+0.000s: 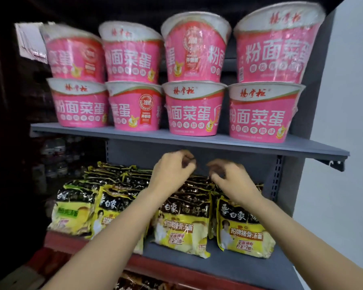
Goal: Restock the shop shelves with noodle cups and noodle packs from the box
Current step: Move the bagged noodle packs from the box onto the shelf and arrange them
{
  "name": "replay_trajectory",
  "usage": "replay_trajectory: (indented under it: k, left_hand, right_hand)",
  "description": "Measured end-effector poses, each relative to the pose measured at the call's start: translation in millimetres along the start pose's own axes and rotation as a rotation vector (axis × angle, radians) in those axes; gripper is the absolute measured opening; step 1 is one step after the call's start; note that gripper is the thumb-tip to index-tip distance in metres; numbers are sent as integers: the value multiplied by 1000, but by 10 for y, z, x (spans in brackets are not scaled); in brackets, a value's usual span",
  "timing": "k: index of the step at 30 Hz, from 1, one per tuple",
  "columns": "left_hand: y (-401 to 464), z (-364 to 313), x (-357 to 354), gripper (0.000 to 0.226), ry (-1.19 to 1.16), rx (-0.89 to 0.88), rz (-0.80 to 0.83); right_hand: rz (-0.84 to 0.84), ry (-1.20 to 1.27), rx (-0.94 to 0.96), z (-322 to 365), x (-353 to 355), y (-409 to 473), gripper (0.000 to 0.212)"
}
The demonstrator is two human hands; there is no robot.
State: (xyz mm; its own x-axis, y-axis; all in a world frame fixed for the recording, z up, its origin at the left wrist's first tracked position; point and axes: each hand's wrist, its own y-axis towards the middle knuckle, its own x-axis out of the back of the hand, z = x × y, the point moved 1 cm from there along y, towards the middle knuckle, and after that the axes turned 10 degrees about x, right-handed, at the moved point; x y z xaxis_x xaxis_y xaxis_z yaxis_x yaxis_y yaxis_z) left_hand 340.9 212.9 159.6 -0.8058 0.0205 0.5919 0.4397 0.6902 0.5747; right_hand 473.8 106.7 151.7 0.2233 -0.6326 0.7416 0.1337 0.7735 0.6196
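Left hand [173, 168] and right hand [228, 176], fingers loosely curled and holding nothing, hover above the noodle packs [182, 225].

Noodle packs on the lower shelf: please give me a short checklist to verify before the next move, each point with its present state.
1. Left hand free to take a pack: ok, fingers loosely curled, nothing held.
2. Right hand free: ok, nothing held, it hovers above the back packs.
3. Noodle packs standing in ordered rows: ok, four rows face forward.
4. Free space on the lower shelf: ok, bare front strip before the right rows.
5. Noodle cups stable on the upper shelf: cannot tell, the top layer looks tilted but the picture is wide-angle.
6. Box within reach: cannot tell, it is not in view.
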Motion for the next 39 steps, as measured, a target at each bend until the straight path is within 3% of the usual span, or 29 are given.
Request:
replay_trajectory:
  k: [7,13,16,20,26,32,39]
  left_hand:
    - [-218,516,1235,14,28,-138,-116]
    - [125,1057,2259,4,-113,-117,-255]
    - [370,1294,2650,15,-166,-88,-309]
    - [638,1514,2957,33,-136,-27,-235]
    - [1079,1673,3078,64,-293,97,-77]
    - [1341,1689,3048,64,-510,115,72]
    - [1413,1856,3080,70,-562,1,209]
  right_hand:
    - [-156,5,206,1342,-231,323,24]
    - [-306,-6,225,2286,-397,915,25]
    - [-331,33,193,2619,-425,1267,32]
    - [-313,93,119,2834,-518,1687,45]
    - [-294,187,108,2867,-704,2175,77]
    - [-248,224,125,2795,-768,2434,96]
    - [-273,79,164,2801,-855,2431,95]
